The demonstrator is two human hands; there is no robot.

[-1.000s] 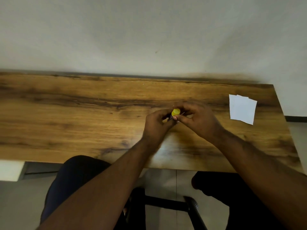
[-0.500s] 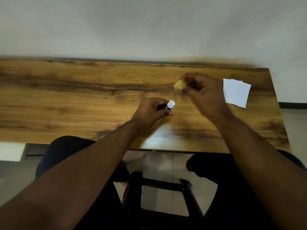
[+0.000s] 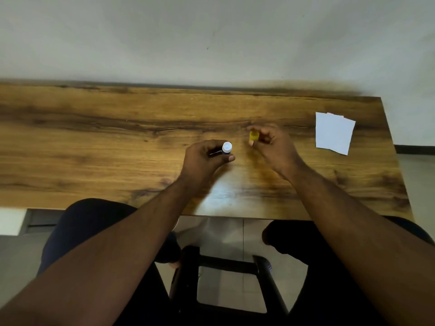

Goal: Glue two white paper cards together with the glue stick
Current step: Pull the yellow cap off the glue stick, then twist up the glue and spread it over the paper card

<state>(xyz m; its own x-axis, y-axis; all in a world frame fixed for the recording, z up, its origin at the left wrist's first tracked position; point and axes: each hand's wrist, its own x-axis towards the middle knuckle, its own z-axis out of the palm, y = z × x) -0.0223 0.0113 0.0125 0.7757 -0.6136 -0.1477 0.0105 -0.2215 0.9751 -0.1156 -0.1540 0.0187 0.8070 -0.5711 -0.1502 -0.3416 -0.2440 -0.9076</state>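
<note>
1. Two hands work over your table (image 3: 94,142), a brown wood-grain top with dark streaks, set against a plain pale wall (image 3: 211,31).
2. Your left hand (image 3: 202,161) is closed around the glue stick (image 3: 224,149); the thumb and fingers grip its dark barrel, and the white tip points up and away from you. The stick sits near the middle of the table, above the surface.
3. Your right hand (image 3: 273,147) pinches the yellow cap (image 3: 253,136) between thumb and fingers. The cap is off the stick, just to its right and apart from it.
4. Two white cards (image 3: 333,132) lie flat near the right end of the table, overlapped and slightly fanned, well apart from both hands.
5. The far edge meets the wall. The right edge runs just beyond the cards. The near edge lies above your knees.
6. The whole left half of the top is bare, as is the strip between your right hand and the cards.
7. Below the near edge you see pale floor (image 3: 223,231) and a black stool frame (image 3: 223,264).
8. No writing on the stick can be read; the barrel is mostly covered by your fingers.
</note>
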